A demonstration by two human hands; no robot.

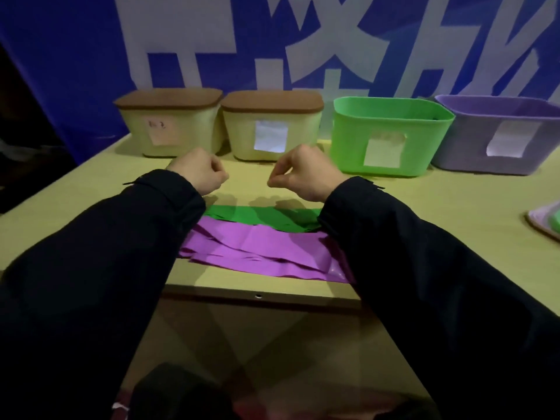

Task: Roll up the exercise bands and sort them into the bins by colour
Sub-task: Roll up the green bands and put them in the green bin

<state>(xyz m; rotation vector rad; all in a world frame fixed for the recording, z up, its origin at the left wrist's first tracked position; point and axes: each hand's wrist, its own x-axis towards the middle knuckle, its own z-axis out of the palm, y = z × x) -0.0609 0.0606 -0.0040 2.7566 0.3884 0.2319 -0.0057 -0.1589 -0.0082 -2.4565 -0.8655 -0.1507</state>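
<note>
Both hands hover above the yellow table (424, 207), fingers curled into loose fists with nothing visibly between them: the left hand (198, 172) at about 11 o'clock of the bands, the right hand (303, 174) at about 1 o'clock, with a bare strip of table between them. The purple band (260, 253) lies flat and crumpled close to the near table edge at 6 o'clock, and the green band (266, 218) lies just beyond it, touching or slightly tucked under its far side; dark sleeves cover both ends of each. Along the far edge at 12 o'clock stand two cream bins with brown lids (218, 128), then the open green bin (391, 134) at 1 o'clock and the open purple bin (500, 137) at 2 o'clock, packed side by side. Open tabletop runs between bands and bins. Each bin carries a paper label; the leftmost has faint reddish marks I cannot read, the others look blank. Large white characters on the blue banner (60, 56) behind are cut off and unreadable.
</note>
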